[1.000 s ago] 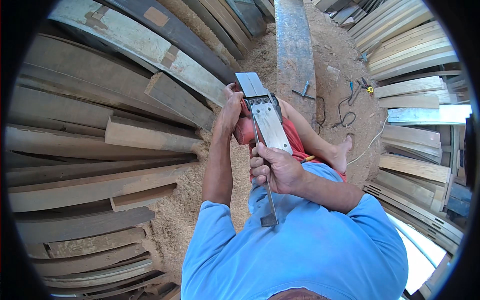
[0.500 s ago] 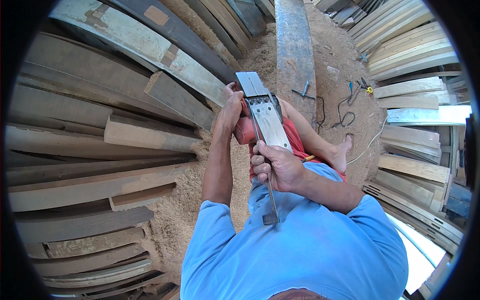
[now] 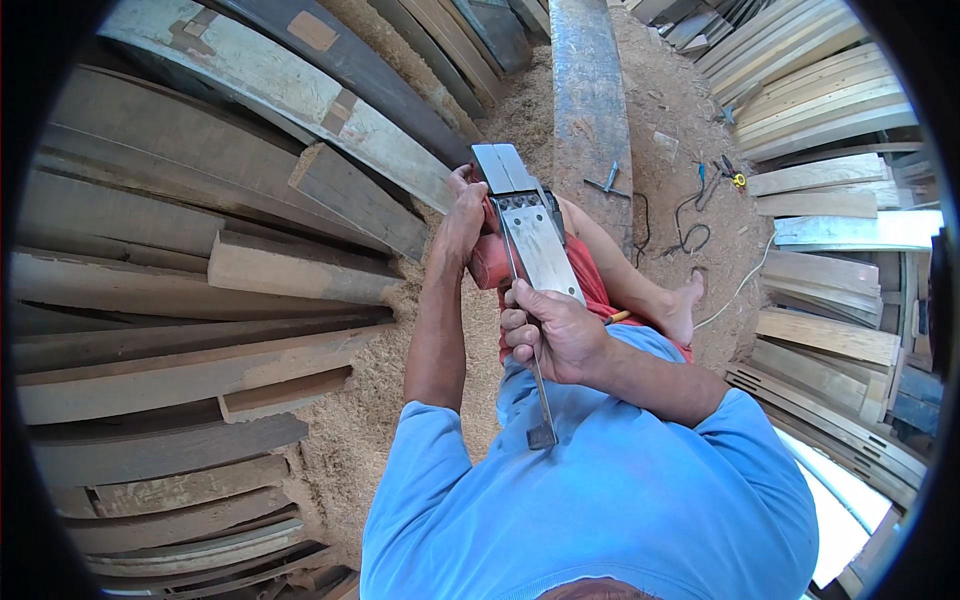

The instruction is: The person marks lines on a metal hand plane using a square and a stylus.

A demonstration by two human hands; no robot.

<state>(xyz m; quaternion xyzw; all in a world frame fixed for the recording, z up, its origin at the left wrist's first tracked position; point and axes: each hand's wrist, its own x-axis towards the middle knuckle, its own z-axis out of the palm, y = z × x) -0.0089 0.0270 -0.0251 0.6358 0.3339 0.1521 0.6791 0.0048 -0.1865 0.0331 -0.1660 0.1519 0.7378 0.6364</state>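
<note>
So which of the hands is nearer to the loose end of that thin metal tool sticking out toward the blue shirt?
Right. The right hand grips the thin metal tool just above its loose end. The left hand is farther up, on the red side of the upturned planer.

The electric planer (image 3: 530,225) is turned upside down on the person's lap. Its flat silver base faces up. A thin metal tool (image 3: 541,400) rests on it.

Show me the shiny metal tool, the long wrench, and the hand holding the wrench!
Metal tool (image 3: 540,245), head view, on its flat silver base.
Wrench (image 3: 541,405), head view, on its thin shaft.
Right hand (image 3: 555,335), head view, on its back.
</note>
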